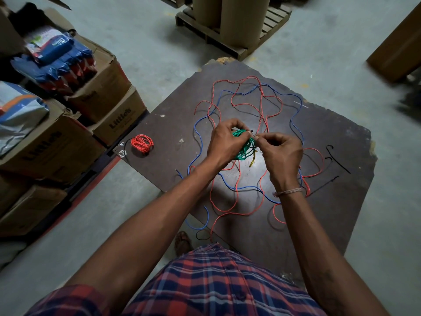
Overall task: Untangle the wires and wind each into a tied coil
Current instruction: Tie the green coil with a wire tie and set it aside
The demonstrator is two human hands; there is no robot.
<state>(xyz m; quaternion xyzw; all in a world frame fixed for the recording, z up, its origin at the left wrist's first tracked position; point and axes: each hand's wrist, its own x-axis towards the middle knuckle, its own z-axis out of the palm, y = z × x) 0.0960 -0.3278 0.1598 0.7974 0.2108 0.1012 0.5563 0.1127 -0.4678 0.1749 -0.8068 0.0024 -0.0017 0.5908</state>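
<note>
A green wire coil is held above the dark board. My left hand grips the coil from the left. My right hand pinches a thin black tie at the coil's upper right edge. Loose red wire, blue wire and black wire lie tangled across the board around and under my hands. A finished red coil with a black tie lies on the board's left corner. Several black ties lie at the board's right side.
Stacked cardboard boxes with packets stand to the left. A wooden pallet with brown cylinders stands behind the board. Another brown box is at the far right. Grey floor surrounds the board.
</note>
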